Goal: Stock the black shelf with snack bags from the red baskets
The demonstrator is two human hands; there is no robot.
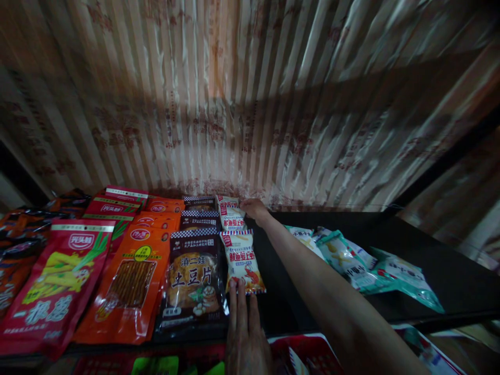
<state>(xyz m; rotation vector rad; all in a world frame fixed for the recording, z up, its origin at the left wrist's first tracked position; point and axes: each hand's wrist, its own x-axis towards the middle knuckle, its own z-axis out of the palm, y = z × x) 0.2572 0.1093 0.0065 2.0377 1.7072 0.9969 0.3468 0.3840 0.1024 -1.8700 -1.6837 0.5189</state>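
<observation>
A small white-and-orange snack bag (241,260) with red Chinese lettering and a shrimp picture lies at the front of a narrow row. Flat on its lower edge rest the stretched fingers of my left hand (247,325). Behind it is a matching snack bag (231,212), partly overlapped by the front one. My right hand (255,210) reaches to the back, its bent fingers closed at that rear bag's upper right edge; the fingertips are partly hidden. Immediately left of the row stands a column of dark brown potato-slice bags (194,278).
Farther left are orange snack bags (130,271) and red-and-pink bags (62,281). Several teal-and-white bags (344,255) lie loosely to the right on the black shelf (461,281). Corrugated, film-covered sheeting (234,104) closes the back. A red container (308,349) is below the front edge.
</observation>
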